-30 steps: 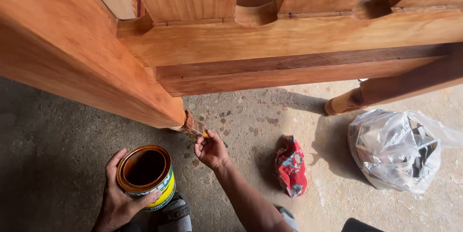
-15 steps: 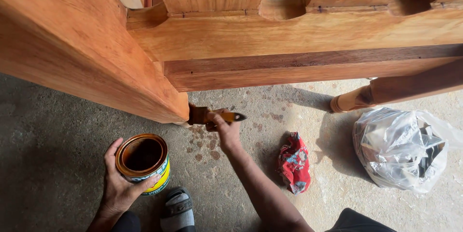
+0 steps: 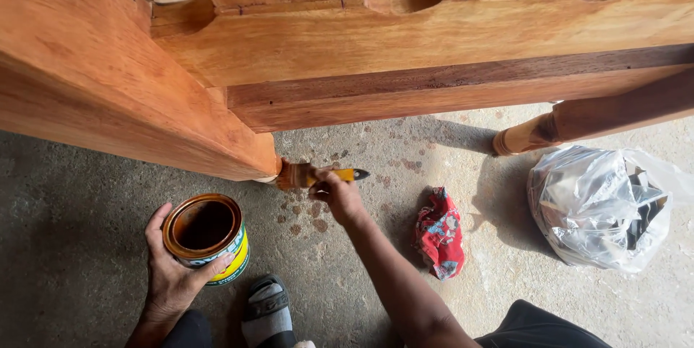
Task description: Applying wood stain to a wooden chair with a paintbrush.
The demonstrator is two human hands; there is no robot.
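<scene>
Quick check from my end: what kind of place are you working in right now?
Probably a woodworking or furniture-finishing spot, indoors or under cover. Large reddish wooden furniture stands on a bare, stain-spotted concrete floor. The right hand holds a paintbrush against the wood, and the left hand grips an open can.

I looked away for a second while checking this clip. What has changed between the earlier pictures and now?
The right hand turned the paintbrush: a second ago it poked up at the bottom edge of the wooden panel; now it lies sideways, bristles against the panel's lower corner, handle pointing right. The left hand still grips the open tin on the concrete floor. The red cloth and plastic bag lie as before.
</scene>
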